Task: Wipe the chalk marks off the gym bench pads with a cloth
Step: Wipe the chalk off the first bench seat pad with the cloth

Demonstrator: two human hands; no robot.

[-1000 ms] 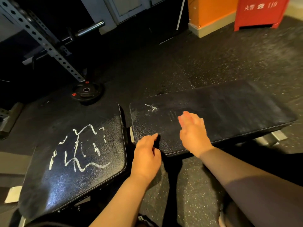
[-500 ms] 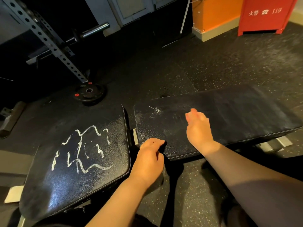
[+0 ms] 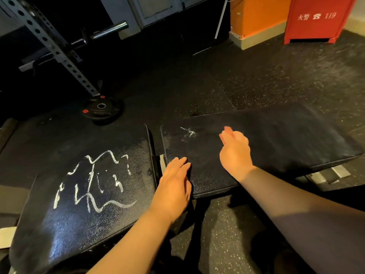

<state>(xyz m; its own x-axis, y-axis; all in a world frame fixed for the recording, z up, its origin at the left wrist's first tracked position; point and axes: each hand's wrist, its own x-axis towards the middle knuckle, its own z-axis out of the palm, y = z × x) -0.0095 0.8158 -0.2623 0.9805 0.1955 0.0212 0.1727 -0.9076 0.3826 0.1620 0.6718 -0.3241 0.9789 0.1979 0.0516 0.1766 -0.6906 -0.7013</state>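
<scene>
Two black bench pads lie side by side. The left pad (image 3: 59,224) carries a large white chalk scribble (image 3: 92,182). On the right pad (image 3: 296,139) there is a small chalk mark (image 3: 188,133) near its left end and a faint dusty haze. My left hand (image 3: 173,186) rests on the near left corner of the right pad, fingers lying on the surface. My right hand (image 3: 235,151) is over the right pad just right of the small mark, fingers straight and turned edge-on. No cloth shows in either hand.
A weight plate (image 3: 101,108) lies on the rubber floor behind the gap between the pads. A perforated rack upright (image 3: 57,46) and a bar end (image 3: 110,29) stand at back left. An orange block (image 3: 256,14) and red cabinet (image 3: 316,18) stand at back right.
My left hand's fingers have gone from curled at the pad's edge to lying flatter on it. My right hand stays in nearly the same spot beside the small mark.
</scene>
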